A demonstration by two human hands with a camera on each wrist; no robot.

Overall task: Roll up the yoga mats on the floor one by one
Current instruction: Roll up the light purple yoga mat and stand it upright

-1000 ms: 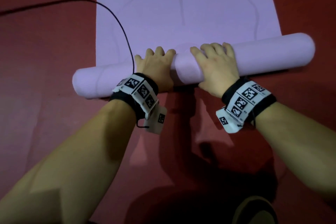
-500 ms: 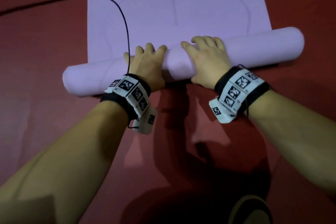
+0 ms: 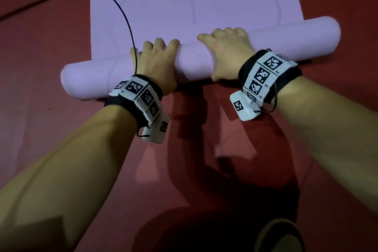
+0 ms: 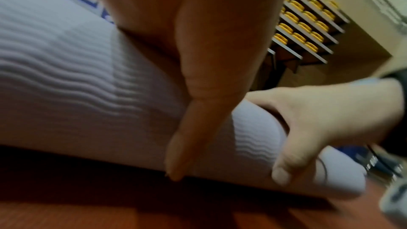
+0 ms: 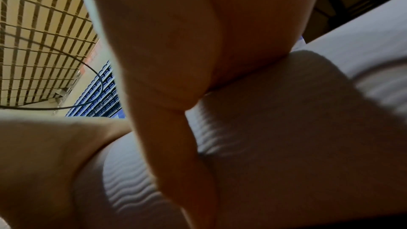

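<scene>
The lilac yoga mat was about half rolled, the roll lying across the red floor from 9 to 3 o'clock in the head view, its right end tilted up toward 2, with the flat part stretching off toward 12. Both hands sat on the middle of the roll: left hand and right hand side by side, fingers draped over the top and curled around it, thumbs down on the near side. The head view only gave the backs of the hands; the left wrist cam showed the left thumb pressed down the near face of the roll to the floor line, plus the right hand's thumb hooked on the roll at 4 o'clock, and the wavy ribbed texture you couldn't make out from above. The right wrist cam was mostly palm and blur, with a grid-like wall or fence at 10 o'clock. A black cable arced over the flat mat from 10 o'clock down to the left wristband, crossing the roll just beside the left hand. The right wristband carried the same square markers.
</scene>
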